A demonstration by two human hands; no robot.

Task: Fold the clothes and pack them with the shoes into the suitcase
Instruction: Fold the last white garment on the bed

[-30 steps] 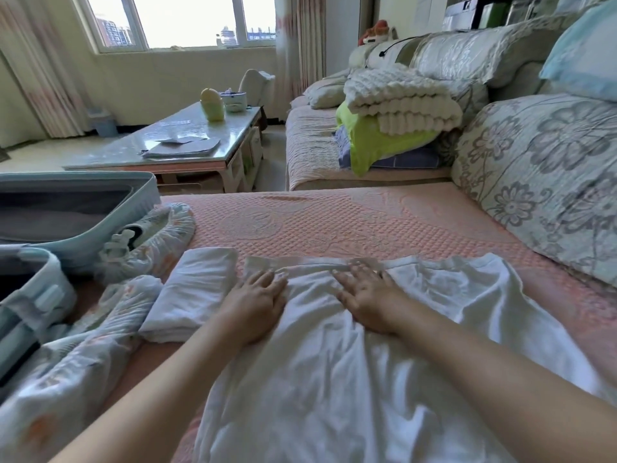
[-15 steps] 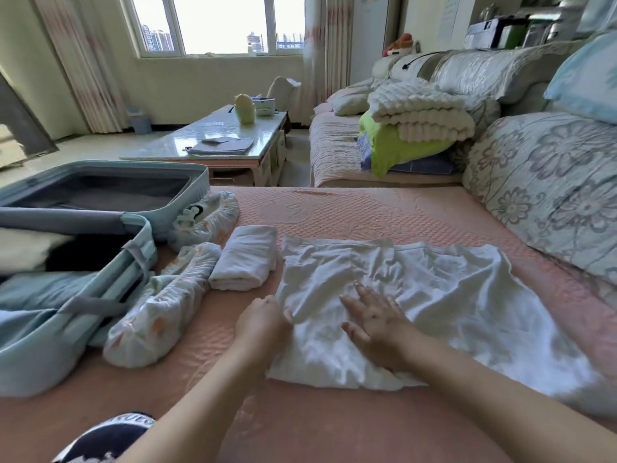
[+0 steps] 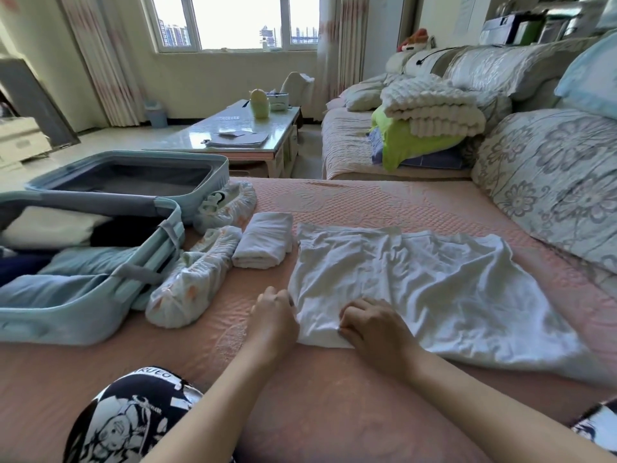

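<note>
both grips are on the near hem of the white garment [image 3: 417,279], spread on the pink bed cover [image 3: 367,202] at centre frame. the left grip [image 3: 275,314] is curled on its corner and the right grip [image 3: 370,324] pinches bunched cloth. i judge the fold goes best if i lift both evenly, hem taut. a folded white piece [image 3: 263,243] and covered shoes [image 3: 193,282] crowd its left edge. the open suitcase [image 3: 66,322] sits far left, partly filled.

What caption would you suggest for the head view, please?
Left hand and right hand grip the near edge of a white garment on the pink cover, beside an open suitcase.
</note>
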